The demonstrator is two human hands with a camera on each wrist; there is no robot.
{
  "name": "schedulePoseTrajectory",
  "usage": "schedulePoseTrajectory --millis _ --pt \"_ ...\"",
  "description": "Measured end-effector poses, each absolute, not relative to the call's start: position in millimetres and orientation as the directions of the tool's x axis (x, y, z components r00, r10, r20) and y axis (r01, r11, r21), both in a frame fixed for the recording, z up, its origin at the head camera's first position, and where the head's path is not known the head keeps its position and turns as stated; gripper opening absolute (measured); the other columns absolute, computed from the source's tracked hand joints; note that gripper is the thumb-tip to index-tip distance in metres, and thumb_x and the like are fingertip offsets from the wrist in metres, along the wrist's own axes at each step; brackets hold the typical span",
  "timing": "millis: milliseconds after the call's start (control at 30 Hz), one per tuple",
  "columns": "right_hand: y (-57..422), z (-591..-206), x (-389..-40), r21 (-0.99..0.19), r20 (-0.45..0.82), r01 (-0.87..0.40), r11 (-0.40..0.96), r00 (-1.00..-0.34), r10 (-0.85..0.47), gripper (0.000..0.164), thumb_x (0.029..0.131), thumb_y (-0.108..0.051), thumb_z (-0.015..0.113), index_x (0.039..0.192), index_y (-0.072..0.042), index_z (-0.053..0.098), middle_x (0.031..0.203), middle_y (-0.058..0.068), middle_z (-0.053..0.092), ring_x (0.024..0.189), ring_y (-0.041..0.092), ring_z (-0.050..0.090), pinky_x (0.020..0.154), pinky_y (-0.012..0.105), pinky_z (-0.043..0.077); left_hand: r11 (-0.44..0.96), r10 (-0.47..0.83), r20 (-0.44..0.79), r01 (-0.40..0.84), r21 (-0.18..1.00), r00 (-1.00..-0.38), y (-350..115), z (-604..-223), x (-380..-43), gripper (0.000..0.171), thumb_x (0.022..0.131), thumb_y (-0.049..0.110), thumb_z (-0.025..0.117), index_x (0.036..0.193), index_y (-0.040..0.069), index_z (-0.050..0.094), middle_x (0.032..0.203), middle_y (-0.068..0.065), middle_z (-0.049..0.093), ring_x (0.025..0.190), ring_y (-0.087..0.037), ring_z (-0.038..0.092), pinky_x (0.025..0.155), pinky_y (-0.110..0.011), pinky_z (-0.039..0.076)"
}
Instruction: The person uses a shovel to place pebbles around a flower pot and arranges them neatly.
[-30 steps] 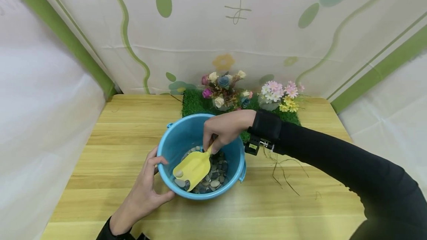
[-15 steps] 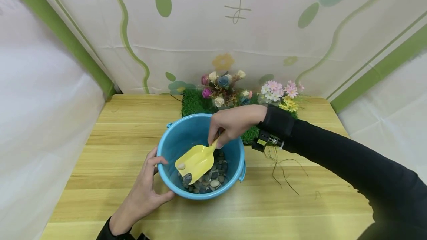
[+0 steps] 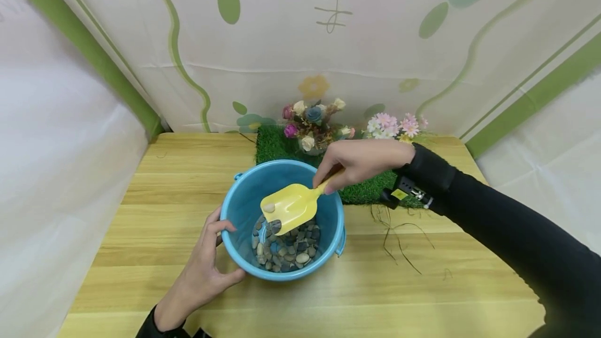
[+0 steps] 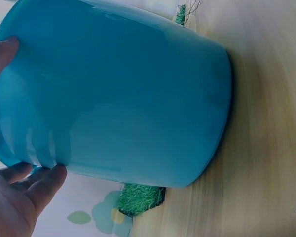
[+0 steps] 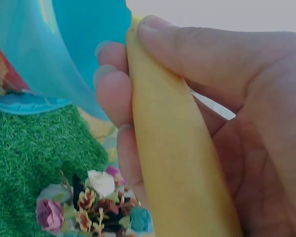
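A blue bucket [image 3: 269,173] stands on the wooden table, with small grey and pale pebbles [image 3: 281,254] across its bottom. My left hand [image 3: 202,270] steadies its left side, a finger hooked over the rim and the thumb on the outer wall. In the left wrist view, thumb and fingers spread round the bucket [image 4: 123,98]. My right hand [image 3: 363,163] grips the handle of a yellow toy shovel [image 3: 298,205] above the bucket's opening. The scoop tilts down to the left, carrying a pale pebble [image 3: 269,207] and a darker one at its lip. In the right wrist view fingers and thumb wrap the handle [image 5: 172,148].
Behind the bucket lies a green artificial grass mat [image 3: 371,189]. On it stand a bouquet of mixed roses [image 3: 312,124] and pink and white flowers [image 3: 389,127]. Thin dry stems [image 3: 396,239] lie on the table [image 3: 164,223] to the right. Printed cloth walls [image 3: 291,30] enclose the back and sides.
The right hand has drawn the shovel up and to the right, away from the pebbles, with pebbles still on its scoop. The left hand and bucket have stayed in place.
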State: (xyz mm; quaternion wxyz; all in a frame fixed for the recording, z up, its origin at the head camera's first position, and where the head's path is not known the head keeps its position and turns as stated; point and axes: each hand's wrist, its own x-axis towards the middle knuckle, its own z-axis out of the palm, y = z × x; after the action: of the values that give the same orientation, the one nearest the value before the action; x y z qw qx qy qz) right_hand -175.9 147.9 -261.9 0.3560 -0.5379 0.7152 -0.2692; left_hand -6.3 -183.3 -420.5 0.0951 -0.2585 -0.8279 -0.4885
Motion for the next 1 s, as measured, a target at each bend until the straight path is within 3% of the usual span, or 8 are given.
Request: schedulePoseTrajectory --millis 133,300,400,533,567,767,833,1000 --pt "163 -258 -173 -0.759 -0.199 -0.581 0.293 -0.222 -0.955 0.027 0.101 -0.012 0.064 0.127 -0.011 0.071 0.116 -0.002 0.072 0.095 0.016 0.069 0.079 0.033 0.055 0.375 0.333 0.406 0.514 0.771 -0.851 -184 -420 -6 0.073 0.069 0.005 0.088 0.123 0.001 0.04 0.161 -0.015 0.022 0.134 -0.046 0.038 0.086 -0.058 0.054" --pt "185 -257 -171 -0.71 -0.193 -0.598 0.371 -0.341 -0.92 0.027 0.102 -0.019 0.063 0.128 -0.013 0.07 0.114 -0.007 0.071 0.084 0.011 0.065 0.07 0.032 0.049 0.38 0.332 0.405 0.513 0.769 -0.852 -185 -419 -6 0.074 0.068 0.005 0.088 0.124 0.001 0.04 0.161 -0.015 0.022 0.134 -0.046 0.039 0.087 -0.057 0.054" --pt "198 -258 -172 -0.704 -0.179 -0.597 0.384 -0.374 -0.91 0.028 0.102 -0.021 0.063 0.129 -0.015 0.07 0.109 -0.01 0.071 0.075 0.011 0.061 0.067 0.033 0.046 0.387 0.333 0.405 0.515 0.765 -0.851 -185 -420 -6 0.073 0.069 0.006 0.089 0.124 0.001 0.04 0.161 -0.015 0.023 0.134 -0.044 0.039 0.087 -0.055 0.054" --pt "220 -259 -171 -0.703 -0.157 -0.59 0.397 -0.416 -0.896 0.029 0.103 -0.019 0.062 0.13 -0.014 0.068 0.113 -0.008 0.071 0.083 0.011 0.065 0.072 0.031 0.052 0.388 0.336 0.406 0.518 0.762 -0.85 -185 -420 -6 0.072 0.069 0.007 0.088 0.124 0.0 0.041 0.161 -0.015 0.024 0.134 -0.042 0.039 0.087 -0.053 0.055" --pt "225 -259 -171 -0.699 -0.155 -0.588 0.408 -0.432 -0.888 0.029 0.103 -0.019 0.062 0.13 -0.013 0.068 0.112 -0.007 0.071 0.078 0.01 0.062 0.072 0.031 0.052 0.387 0.338 0.405 0.517 0.764 -0.85 -185 -420 -6 0.072 0.069 0.007 0.088 0.124 0.0 0.041 0.161 -0.015 0.024 0.134 -0.042 0.039 0.087 -0.054 0.055" --pt "258 -263 -166 -0.663 -0.152 -0.563 0.493 -0.543 -0.825 0.028 0.102 -0.019 0.063 0.129 -0.013 0.069 0.121 -0.002 0.07 0.085 0.01 0.066 0.077 0.031 0.054 0.382 0.339 0.404 0.516 0.767 -0.85 -184 -421 -5 0.072 0.069 0.006 0.088 0.124 0.002 0.04 0.16 -0.02 0.023 0.134 -0.042 0.039 0.086 -0.057 0.054" --pt "269 -266 -164 -0.658 -0.156 -0.541 0.523 -0.581 -0.799 0.028 0.103 -0.021 0.062 0.129 -0.012 0.069 0.121 -0.001 0.07 0.098 0.012 0.068 0.083 0.032 0.056 0.383 0.339 0.406 0.519 0.764 -0.848 -184 -421 -5 0.073 0.069 0.005 0.088 0.124 0.002 0.04 0.159 -0.021 0.024 0.133 -0.042 0.039 0.086 -0.057 0.054" --pt "295 -279 -157 -0.632 -0.161 -0.495 0.596 -0.669 -0.726 0.028 0.102 -0.022 0.063 0.128 -0.013 0.069 0.122 0.0 0.069 0.099 0.009 0.067 0.087 0.032 0.055 0.388 0.339 0.415 0.527 0.756 -0.844 -184 -420 -5 0.074 0.069 0.005 0.088 0.125 0.004 0.041 0.16 -0.019 0.024 0.132 -0.047 0.04 0.086 -0.055 0.055"
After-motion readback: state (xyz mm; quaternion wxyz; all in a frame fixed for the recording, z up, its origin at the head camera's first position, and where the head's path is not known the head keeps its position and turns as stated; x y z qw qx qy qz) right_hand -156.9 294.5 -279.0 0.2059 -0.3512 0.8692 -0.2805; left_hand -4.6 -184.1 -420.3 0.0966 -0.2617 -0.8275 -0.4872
